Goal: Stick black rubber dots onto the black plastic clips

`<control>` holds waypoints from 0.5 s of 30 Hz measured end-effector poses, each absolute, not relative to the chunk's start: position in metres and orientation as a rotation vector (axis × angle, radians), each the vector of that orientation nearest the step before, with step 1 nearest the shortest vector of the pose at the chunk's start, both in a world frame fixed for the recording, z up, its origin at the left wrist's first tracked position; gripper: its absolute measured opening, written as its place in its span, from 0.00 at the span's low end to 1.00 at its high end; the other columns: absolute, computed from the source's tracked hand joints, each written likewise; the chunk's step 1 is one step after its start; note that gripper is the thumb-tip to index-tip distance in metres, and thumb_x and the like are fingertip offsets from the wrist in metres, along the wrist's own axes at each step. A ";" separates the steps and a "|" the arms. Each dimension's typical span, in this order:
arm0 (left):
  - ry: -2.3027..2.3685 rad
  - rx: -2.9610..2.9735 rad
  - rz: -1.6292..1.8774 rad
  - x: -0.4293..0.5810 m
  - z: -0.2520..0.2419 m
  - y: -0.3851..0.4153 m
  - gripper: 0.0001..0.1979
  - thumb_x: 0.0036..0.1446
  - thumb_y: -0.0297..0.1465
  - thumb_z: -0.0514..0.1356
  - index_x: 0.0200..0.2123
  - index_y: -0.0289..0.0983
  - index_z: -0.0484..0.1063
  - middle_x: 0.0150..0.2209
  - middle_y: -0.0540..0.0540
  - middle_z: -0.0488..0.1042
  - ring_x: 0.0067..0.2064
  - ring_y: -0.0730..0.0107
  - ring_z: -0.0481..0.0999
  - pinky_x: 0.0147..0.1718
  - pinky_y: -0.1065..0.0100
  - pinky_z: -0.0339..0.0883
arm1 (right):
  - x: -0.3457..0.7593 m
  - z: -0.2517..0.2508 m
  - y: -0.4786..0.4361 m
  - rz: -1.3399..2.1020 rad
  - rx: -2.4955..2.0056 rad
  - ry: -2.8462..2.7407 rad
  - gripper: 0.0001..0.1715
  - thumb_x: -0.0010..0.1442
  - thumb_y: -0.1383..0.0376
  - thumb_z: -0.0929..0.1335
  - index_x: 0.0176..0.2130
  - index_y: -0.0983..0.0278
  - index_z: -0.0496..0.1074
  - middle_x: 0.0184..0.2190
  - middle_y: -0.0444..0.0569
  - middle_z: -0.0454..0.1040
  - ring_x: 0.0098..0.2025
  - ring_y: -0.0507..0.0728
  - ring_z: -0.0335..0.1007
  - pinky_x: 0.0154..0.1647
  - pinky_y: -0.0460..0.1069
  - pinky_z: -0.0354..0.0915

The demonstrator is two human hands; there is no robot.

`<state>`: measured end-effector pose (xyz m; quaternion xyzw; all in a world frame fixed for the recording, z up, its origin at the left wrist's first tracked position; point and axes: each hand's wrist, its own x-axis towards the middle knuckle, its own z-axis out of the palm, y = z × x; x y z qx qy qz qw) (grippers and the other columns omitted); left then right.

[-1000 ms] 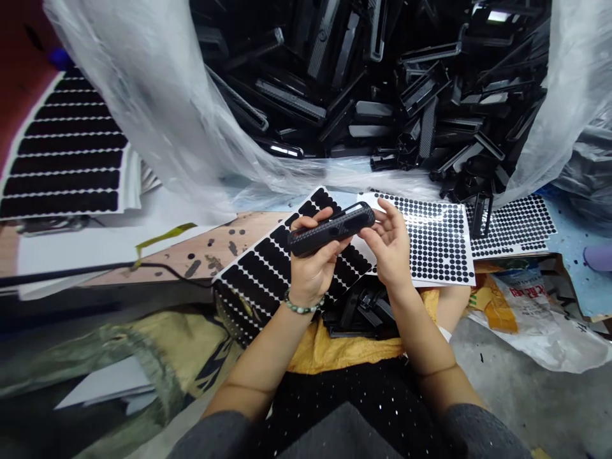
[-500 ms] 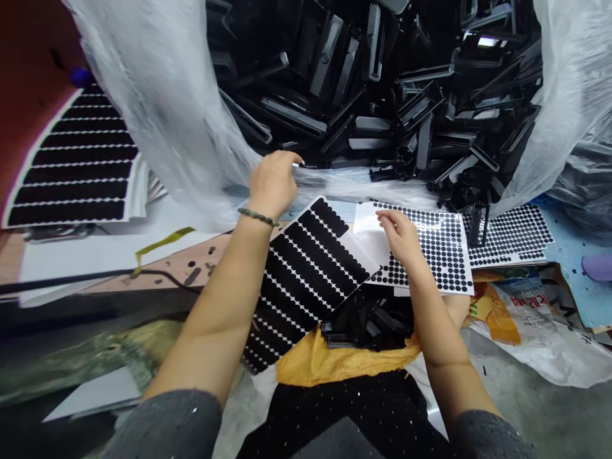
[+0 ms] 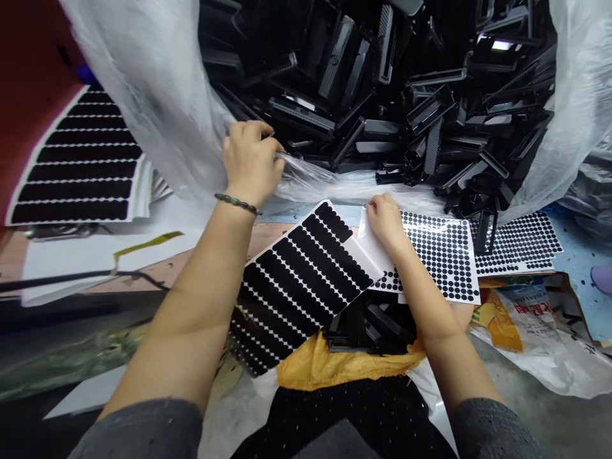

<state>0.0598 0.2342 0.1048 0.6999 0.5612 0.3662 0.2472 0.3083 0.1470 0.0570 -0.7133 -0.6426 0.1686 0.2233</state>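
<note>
My left hand (image 3: 251, 162) is curled nearly closed, its fingers gathered on the edge of a clear plastic liner (image 3: 306, 182), which creases toward them. A green bead bracelet (image 3: 238, 204) circles that wrist. My right hand (image 3: 386, 220) is narrow, its fingertips (image 3: 371, 205) pinching the top corner of a white backing film (image 3: 370, 239). That film lies against the left edge of a sheet of black round pads (image 3: 435, 255), my landmark here.

Directly left of the landmark, and overlapping it slightly, is a tilted sheet of black pads in rows (image 3: 299, 287). Beyond the landmark lies a heap of black phone cases (image 3: 363, 108), with the liner bunched along the heap's near side. Just right of the landmark is another sheet of small black dots (image 3: 516, 242), partly tucked beneath it. Directly below the landmark, a small pile of black cases (image 3: 368, 328) sits on a yellow woven sack (image 3: 344, 370). Farther left of the landmark are a wooden counter (image 3: 272, 237) and a stack of sheets with wide black pads (image 3: 81, 159).
</note>
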 end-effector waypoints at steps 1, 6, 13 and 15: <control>1.500 1.932 1.000 0.058 0.106 0.234 0.12 0.50 0.42 0.66 0.25 0.42 0.70 0.56 0.47 0.68 0.65 0.42 0.47 0.68 0.40 0.29 | 0.305 0.056 0.146 0.464 -2.010 -1.775 0.09 0.62 0.70 0.63 0.38 0.66 0.73 0.42 0.59 0.73 0.46 0.65 0.69 0.51 0.60 0.65; 1.486 2.043 0.825 0.046 0.117 0.226 0.06 0.50 0.23 0.58 0.27 0.38 0.73 0.57 0.46 0.71 0.63 0.45 0.59 0.67 0.42 0.44 | 0.296 0.054 0.150 0.451 -2.070 -1.766 0.08 0.61 0.71 0.63 0.37 0.64 0.71 0.43 0.59 0.74 0.46 0.65 0.69 0.52 0.63 0.65; 1.707 2.157 0.519 0.052 0.125 0.212 0.10 0.54 0.21 0.55 0.31 0.36 0.77 0.50 0.41 0.75 0.57 0.43 0.68 0.59 0.42 0.59 | 0.292 0.067 0.153 0.549 -2.206 -1.772 0.09 0.63 0.72 0.61 0.40 0.65 0.70 0.48 0.60 0.72 0.49 0.65 0.68 0.52 0.61 0.64; 1.695 2.223 0.486 0.058 0.121 0.213 0.08 0.53 0.22 0.56 0.30 0.36 0.76 0.48 0.40 0.75 0.57 0.41 0.67 0.58 0.41 0.58 | 0.292 0.071 0.154 0.584 -2.208 -1.759 0.09 0.62 0.72 0.61 0.40 0.65 0.69 0.48 0.60 0.72 0.48 0.64 0.68 0.51 0.60 0.63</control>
